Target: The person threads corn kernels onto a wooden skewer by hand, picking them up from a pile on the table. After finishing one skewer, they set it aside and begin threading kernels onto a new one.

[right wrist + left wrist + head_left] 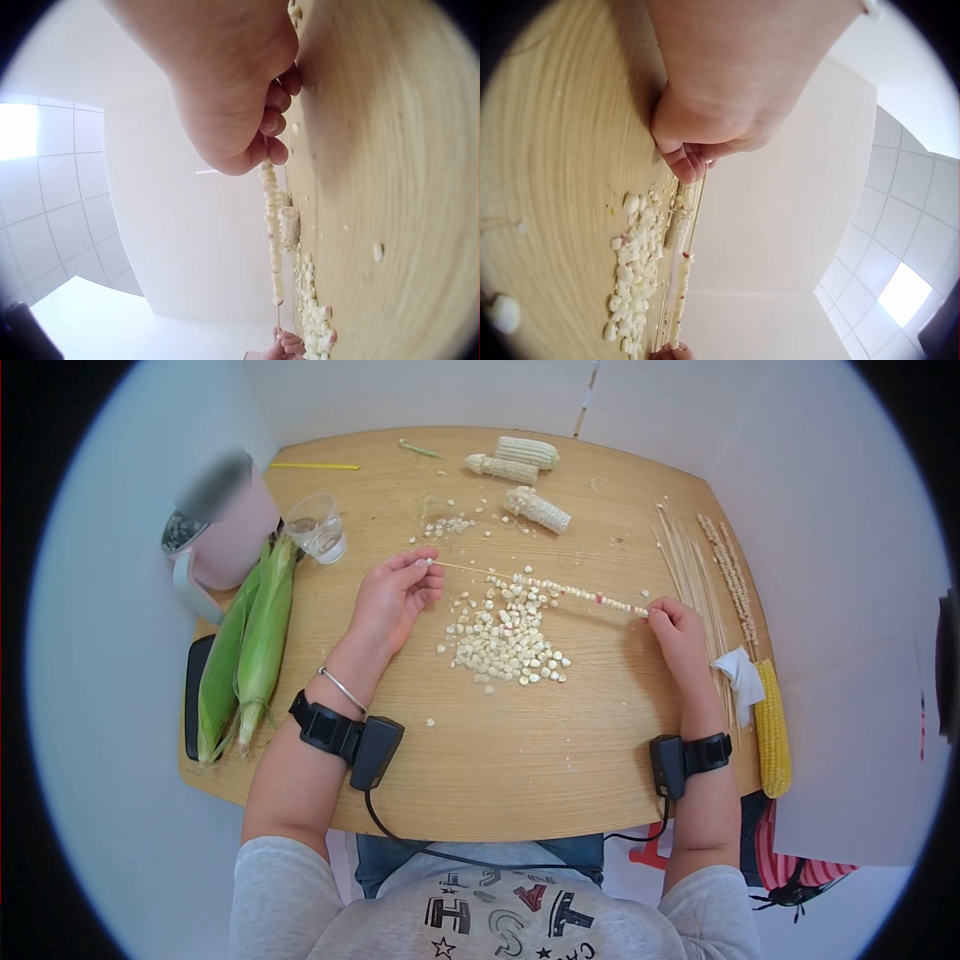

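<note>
A thin wooden skewer (462, 568) spans the space between both hands, over the table. Pale corn kernels (575, 593), a few reddish, are threaded along its right part, leaving its left stretch bare. My right hand (677, 640) grips the skewer's right end, just past the last kernel. At the bare tip, my left hand (395, 600) pinches a small white kernel (424, 563) between thumb and finger. Below the skewer lies a pile of loose kernels (510, 645). The left wrist view shows the left fingertips (686, 166) right at the skewer's tip.
Stripped cobs (538, 510) lie at the back. On the left are green-husked corn ears (262, 640), a clear cup (318, 530) and a pink pitcher (232, 530). Bare skewers (690, 565), filled skewers (730, 575), a white tissue (738, 678) and a yellow cob (771, 735) lie right.
</note>
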`<state>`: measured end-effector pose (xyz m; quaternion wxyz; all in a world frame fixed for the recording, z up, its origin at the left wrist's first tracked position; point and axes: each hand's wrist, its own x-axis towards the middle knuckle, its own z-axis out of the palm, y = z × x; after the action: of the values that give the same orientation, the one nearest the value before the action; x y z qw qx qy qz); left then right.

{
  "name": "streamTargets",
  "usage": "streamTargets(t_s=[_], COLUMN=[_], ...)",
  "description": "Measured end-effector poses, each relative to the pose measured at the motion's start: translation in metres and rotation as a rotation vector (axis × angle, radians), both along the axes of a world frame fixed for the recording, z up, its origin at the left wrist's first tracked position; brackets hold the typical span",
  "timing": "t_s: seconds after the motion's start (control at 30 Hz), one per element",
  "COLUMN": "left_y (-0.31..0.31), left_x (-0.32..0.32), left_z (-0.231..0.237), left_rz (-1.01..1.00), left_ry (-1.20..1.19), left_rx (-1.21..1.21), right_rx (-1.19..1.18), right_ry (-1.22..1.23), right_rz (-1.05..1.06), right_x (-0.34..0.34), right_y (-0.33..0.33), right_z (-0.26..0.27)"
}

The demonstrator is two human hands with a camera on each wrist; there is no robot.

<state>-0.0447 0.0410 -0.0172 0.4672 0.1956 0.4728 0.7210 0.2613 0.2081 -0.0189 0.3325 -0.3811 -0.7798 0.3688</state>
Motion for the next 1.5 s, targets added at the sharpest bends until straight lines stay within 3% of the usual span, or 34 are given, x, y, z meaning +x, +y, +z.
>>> streamTargets(t_s=[0.53, 1.07, 1.17, 1.23, 1.5], left_y=[0.001, 0.001, 0.0, 0.001, 0.001], left_x=[0.008, 0.008, 0.002, -0.004, -0.004], left_z=[0.003, 0.002, -0.001, -0.004, -0.002], left_rz=[0.034, 0.02, -0.006, 0.004, -0.056], left_ry=[0.174, 0.185, 0.114, -0.091, -0.209], left_rx=[-0.087, -0.074, -0.051, 0.03, 0.061], right_rx=[0.026, 0.021, 0.022, -0.019, -0.009], right_ry=[-0.067, -0.074, -0.068, -0.061, -0.042], right_rz=[-0.043, -0.043, -0.026, 0.014, 0.016], right_x=[0.002, 0.001, -0.001, -0.002, -0.001], right_y=[0.001, 0.0, -0.001, -0.004, -0.003], right_z=[0.002, 0.001, 0.0, 0.005, 0.001])
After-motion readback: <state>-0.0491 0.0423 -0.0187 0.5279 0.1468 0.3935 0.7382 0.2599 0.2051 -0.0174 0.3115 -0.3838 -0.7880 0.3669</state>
